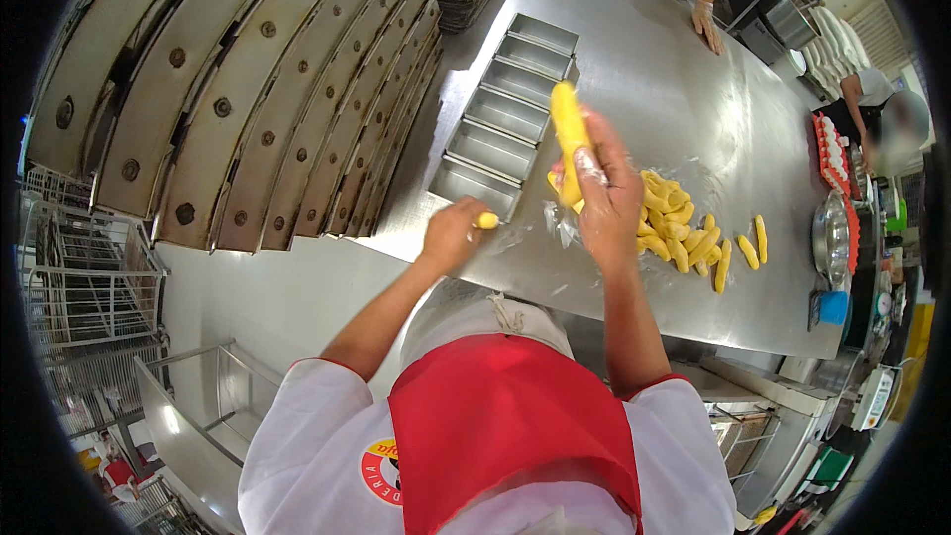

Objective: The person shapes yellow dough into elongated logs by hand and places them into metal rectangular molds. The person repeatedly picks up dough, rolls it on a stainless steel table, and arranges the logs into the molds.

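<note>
My right hand (pixel 611 197) is raised over the steel table, its fingers and thumb around a yellow dough stick (pixel 567 119) that points away from me. Another bit of yellow dough shows beside those fingers, partly hidden. Near the table's front edge, my left hand (pixel 447 236) is closed on a second dough piece (pixel 487 221); only its end pokes out. Just beyond that hand lies a strapped row of rectangular metal loaf pans (pixel 507 113), their visible insides bare. To the right of my right hand is a heap of yellow dough sticks (pixel 672 219), with flour about it.
Stacked baking trays (pixel 267 89) stand tall at left. Across the steel table (pixel 639 37) is a co-worker with gloved hands (pixel 709 26). At the right edge are a metal bowl (pixel 830 238), red egg trays (pixel 831 152) and a blue container (pixel 833 307). Another person bends behind.
</note>
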`<state>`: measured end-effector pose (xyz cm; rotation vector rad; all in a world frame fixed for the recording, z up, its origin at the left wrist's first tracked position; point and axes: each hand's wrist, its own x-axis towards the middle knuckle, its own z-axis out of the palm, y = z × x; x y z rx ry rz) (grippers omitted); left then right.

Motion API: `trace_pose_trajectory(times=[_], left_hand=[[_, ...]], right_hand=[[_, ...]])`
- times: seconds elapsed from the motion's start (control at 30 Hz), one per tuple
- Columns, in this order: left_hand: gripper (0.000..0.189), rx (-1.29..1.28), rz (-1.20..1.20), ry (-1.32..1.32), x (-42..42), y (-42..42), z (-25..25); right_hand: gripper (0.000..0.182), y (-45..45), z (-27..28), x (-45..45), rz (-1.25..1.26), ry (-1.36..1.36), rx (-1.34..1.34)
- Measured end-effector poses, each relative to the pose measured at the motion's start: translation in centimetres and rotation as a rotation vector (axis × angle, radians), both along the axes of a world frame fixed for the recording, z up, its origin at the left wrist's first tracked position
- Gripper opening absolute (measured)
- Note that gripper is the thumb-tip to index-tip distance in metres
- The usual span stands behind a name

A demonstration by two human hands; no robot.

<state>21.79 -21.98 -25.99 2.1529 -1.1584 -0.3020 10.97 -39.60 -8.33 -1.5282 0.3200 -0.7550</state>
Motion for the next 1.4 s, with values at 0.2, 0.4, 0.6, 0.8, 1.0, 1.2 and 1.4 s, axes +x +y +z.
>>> trace_pose_trajectory(times=[0.2,0.4,0.6,0.8,1.0,1.2,1.4], left_hand=[[0.035,-0.081,0.046,0.108,-3.3,-0.7,0.6],[0.043,-0.169,0.053,0.157,-1.3,0.4,6.0],[0.039,-0.144,-0.189,-0.052,0.7,-2.7,6.6],[0.026,-0.230,-0.306,0.100,0.5,-7.7,3.7],[0.026,-0.254,-0.436,0.141,0.1,-19.0,1.9],[0.045,0.373,-0.670,-0.459,-4.2,-23.3,-3.2],[0.029,0.243,-0.533,-0.003,-2.6,-21.1,2.9]], right_hand=[[0.046,-0.1,-6.8,4.0,-0.051,-0.101,-0.906],[0.038,0.1,-16.7,0.9,-0.052,0.378,-0.782],[0.033,-3.8,-17.3,-4.4,-0.264,0.507,-0.804],[0.041,-6.6,-20.2,-4.2,-0.261,0.947,-1.024],[0.030,-6.1,-20.4,-10.0,-0.288,0.629,-0.378],[0.037,-7.8,-17.8,-19.5,-0.494,0.166,0.582],[0.036,-8.1,-16.9,-20.4,-0.447,0.162,0.640]])
